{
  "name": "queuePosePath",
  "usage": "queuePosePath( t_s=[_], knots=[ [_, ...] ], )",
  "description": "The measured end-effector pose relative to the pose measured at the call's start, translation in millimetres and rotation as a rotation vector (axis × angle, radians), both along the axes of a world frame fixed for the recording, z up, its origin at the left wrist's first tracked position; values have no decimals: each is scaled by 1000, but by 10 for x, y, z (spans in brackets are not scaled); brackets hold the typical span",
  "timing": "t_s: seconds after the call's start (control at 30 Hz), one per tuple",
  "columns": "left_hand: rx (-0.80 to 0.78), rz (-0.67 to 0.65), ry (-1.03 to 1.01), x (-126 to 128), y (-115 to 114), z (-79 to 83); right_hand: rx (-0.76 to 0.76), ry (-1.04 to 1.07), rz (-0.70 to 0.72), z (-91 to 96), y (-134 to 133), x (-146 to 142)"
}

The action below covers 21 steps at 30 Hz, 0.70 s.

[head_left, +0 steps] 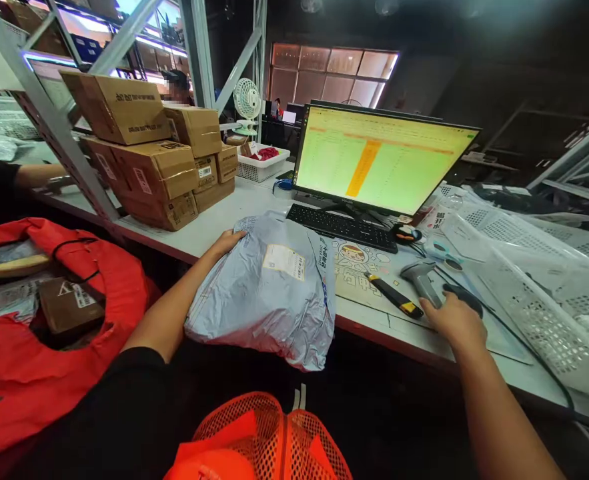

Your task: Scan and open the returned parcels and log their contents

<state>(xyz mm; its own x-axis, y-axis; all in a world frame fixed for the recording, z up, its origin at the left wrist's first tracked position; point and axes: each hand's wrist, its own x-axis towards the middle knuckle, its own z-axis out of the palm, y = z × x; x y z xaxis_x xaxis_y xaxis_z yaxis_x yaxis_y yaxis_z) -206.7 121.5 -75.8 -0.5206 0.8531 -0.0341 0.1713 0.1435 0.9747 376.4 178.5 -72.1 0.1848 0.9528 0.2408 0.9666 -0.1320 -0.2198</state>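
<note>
A grey plastic mailer bag (267, 293) with a white shipping label (285, 261) lies at the table's near edge, partly hanging over it. My left hand (227, 241) grips its far left corner, fingers curled over the plastic. My right hand (451, 320) rests on the table (209, 227) over the handle of a grey barcode scanner (420, 279), fingers closed round it. A black and yellow box cutter (393, 295) lies just left of the scanner.
A monitor (381, 159) with a green spreadsheet stands behind a black keyboard (341, 227). Stacked cardboard boxes (154, 160) fill the table's left. White mesh baskets (534, 267) lie at the right. A red sack (49, 320) of parcels sits at my left; another person's arm (34, 175) reaches in far left.
</note>
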Motion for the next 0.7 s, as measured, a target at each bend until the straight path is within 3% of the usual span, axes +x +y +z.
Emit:
queuePosePath(
  t_s=[0.1,0.17,0.4,0.53,0.7],
  knots=[
    [3,-14,9,22,13,3,-164,-100,-74,121,111,-183],
    [5,-26,21,41,25,7,-222,-48,-83,185,185,-310],
    [25,-68,63,48,35,-41,-266,81,-112,335,384,-522],
    [46,-76,72,24,18,-88,-339,144,51,725,312,-469],
    [69,-82,135,24,5,-115,-590,312,465,1224,-137,-617]
  ],
)
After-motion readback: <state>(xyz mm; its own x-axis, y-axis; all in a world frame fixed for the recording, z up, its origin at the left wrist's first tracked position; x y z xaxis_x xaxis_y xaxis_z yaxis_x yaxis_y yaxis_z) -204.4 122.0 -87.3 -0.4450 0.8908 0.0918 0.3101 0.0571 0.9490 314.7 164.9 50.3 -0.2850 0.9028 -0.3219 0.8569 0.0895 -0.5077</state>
